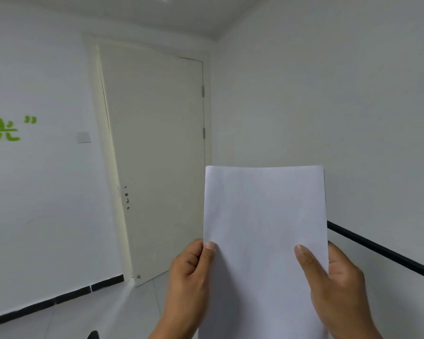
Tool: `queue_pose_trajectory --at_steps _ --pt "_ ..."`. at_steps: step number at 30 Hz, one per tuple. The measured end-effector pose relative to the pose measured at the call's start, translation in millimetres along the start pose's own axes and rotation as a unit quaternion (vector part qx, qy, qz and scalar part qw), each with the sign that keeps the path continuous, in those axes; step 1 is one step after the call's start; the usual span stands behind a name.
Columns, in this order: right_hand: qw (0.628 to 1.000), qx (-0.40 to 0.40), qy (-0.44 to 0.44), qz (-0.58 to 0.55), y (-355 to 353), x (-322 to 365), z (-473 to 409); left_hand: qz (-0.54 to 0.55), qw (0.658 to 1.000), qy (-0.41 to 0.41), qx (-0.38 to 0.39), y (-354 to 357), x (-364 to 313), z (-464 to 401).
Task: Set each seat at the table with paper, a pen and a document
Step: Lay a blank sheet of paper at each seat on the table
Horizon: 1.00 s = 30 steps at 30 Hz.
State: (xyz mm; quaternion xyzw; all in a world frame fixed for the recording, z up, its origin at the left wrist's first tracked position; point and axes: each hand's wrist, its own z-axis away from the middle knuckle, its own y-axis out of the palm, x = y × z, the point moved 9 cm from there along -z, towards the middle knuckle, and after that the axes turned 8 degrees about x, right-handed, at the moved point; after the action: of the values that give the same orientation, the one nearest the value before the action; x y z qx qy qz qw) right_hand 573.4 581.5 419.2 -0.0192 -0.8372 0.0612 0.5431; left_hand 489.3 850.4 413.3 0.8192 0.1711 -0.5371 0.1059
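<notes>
My hands, left and right, pinch white paper sheet upright, long axis vertical, opposite edges; surface unseen.

The sheet of paper looks matt, smooth and plain white — the door behind has a smooth, cream painted finish with small metal hinges, and the floor tiles show a pale, faintly glossy surface.

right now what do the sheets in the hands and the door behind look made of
Sheets: plain white paper, matte; thin, and bending slightly where the left hand and right hand pinch them. Door: probably painted wood or laminate, smooth cream, low sheen; metal hinges show, the core does not.
</notes>
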Motion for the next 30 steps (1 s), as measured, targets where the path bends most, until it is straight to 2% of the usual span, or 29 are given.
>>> queue_pose_trajectory --at_steps 8,14,23,30 --pt "0.991 0.122 -0.013 -0.052 85.8 -49.5 -153.5 -0.078 0.991 -0.012 -0.104 -18.7 30.1 -99.8" --pt "0.976 0.196 -0.038 -0.091 171.5 -65.6 -220.0 -0.112 0.978 -0.023 -0.176 -63.5 63.1 -152.8" --pt "0.960 0.266 -0.051 -0.072 351.1 -97.4 -309.0 -0.104 0.962 -0.020 -0.253 -183.7 139.3 -249.6" --pt "0.949 0.298 -0.055 -0.084 494.4 -96.7 -368.9 -0.075 0.959 -0.034 -0.270 -290.1 176.2 -328.0"
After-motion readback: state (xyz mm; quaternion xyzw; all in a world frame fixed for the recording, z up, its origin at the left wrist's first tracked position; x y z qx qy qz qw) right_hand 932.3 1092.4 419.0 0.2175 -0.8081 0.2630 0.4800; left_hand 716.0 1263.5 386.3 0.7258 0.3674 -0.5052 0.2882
